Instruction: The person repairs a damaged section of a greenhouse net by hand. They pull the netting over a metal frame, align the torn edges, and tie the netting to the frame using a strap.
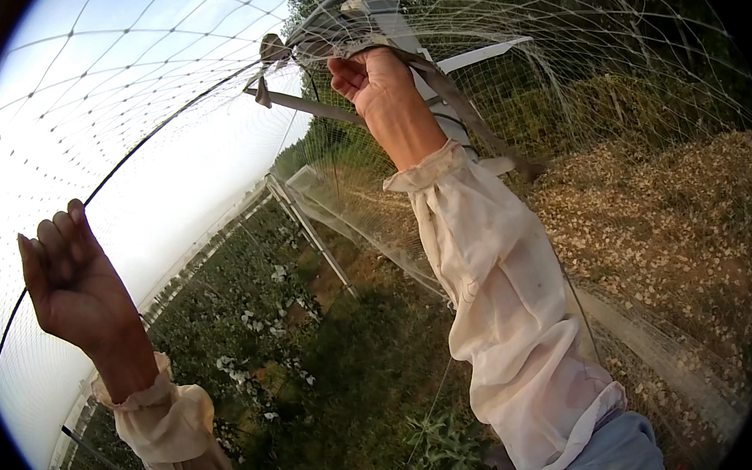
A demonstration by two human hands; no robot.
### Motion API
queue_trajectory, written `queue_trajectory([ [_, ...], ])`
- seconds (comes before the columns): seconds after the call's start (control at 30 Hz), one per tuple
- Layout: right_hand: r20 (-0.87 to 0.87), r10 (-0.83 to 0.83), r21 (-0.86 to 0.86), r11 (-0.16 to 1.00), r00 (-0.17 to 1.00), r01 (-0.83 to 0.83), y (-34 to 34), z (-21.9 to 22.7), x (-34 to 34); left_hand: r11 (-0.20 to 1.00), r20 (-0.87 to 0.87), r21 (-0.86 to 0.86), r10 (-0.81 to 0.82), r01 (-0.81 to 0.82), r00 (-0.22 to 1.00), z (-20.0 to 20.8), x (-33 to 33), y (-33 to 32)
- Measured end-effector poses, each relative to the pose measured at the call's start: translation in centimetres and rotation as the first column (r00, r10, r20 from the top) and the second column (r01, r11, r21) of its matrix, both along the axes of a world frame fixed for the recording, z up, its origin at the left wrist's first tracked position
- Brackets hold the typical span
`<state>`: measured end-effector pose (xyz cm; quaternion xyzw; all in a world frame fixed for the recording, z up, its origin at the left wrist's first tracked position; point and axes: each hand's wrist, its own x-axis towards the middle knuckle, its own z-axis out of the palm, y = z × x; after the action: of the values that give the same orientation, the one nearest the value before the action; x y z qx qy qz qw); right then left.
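Netting, cropped by the view's rim, spans above right hand, curled beside post, and left hand, curled well left of post; whether either grips, cannot tell.

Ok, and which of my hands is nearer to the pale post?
Right. Your right hand is raised close to the pale post, near its top, while your left hand is well off to the left and lower in the view.

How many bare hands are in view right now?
2: the left hand at the picture's left, the right hand higher up, by the post. Neither seems hidden.
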<state>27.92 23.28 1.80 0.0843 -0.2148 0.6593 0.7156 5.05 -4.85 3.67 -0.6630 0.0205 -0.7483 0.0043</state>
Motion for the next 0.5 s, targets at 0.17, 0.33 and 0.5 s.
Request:
queue_trajectory([
  [0.17,-0.177,-0.099,0.073,0.991,0.979,0.114,-0.9,0.0,0.1,1.0,0.008,0.003,-0.001,0.001,1.0,0.1,0.5,-0.1],
  [0.33,-0.225,-0.177,0.097,0.974,0.958,0.203,-2.4,0.0,-0.9,1.0,0.02,-0.002,-0.027,0.027,0.999,-0.1,0.0,0.0],
  [0.5,-0.335,0.111,0.036,0.994,0.936,-0.105,-0.6,0.9,-0.6,0.997,-0.002,-0.022,-0.07,0.07,0.998,0.1,0.3,0.0],
])
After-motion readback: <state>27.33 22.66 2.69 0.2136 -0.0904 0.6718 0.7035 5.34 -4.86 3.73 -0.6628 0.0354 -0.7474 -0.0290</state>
